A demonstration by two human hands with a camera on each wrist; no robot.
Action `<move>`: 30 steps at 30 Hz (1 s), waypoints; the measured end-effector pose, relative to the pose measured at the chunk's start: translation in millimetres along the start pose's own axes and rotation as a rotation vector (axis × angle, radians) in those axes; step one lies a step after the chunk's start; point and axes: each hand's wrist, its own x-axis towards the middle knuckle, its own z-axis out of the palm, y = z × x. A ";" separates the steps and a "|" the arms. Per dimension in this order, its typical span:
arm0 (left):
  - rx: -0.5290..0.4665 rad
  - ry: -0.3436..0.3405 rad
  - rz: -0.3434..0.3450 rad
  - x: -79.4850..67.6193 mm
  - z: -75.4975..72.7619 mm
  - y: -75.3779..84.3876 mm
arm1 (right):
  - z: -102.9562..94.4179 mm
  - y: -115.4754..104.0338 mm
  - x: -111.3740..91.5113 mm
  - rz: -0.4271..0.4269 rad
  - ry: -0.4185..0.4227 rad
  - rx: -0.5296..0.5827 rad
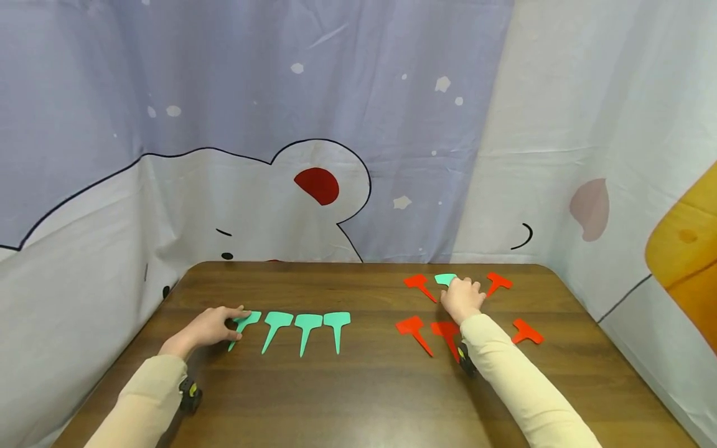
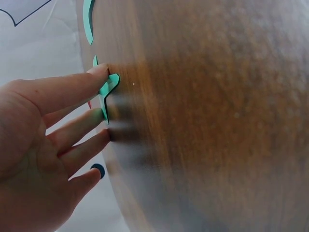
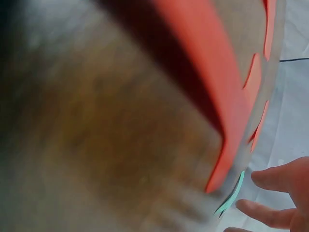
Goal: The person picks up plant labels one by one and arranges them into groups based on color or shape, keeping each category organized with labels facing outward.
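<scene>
On the left side of the table, my left hand [image 1: 210,326] reaches over the leftmost green T-shaped plant label [image 1: 241,322]. In the left wrist view the fingers of this hand [image 2: 53,121] are extended, with fingertips touching the green label [image 2: 110,86]. At the far right, my right hand [image 1: 463,298] is over another green plant label [image 1: 445,279], partly hidden by it. The right wrist view shows the spread fingers of that hand [image 3: 285,193] beside this green label [image 3: 231,195], apparently apart from it.
More green labels [image 1: 307,326] lie in a row right of my left hand. Several red labels [image 1: 414,325] lie around my right hand, one [image 1: 445,330] partly under the forearm. A printed curtain [image 1: 313,93] hangs behind the wooden table [image 1: 336,404].
</scene>
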 end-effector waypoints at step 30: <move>0.000 -0.010 -0.019 0.8 -1.4 2.4 | 5.2 6.8 21.8 0.168 -0.057 0.001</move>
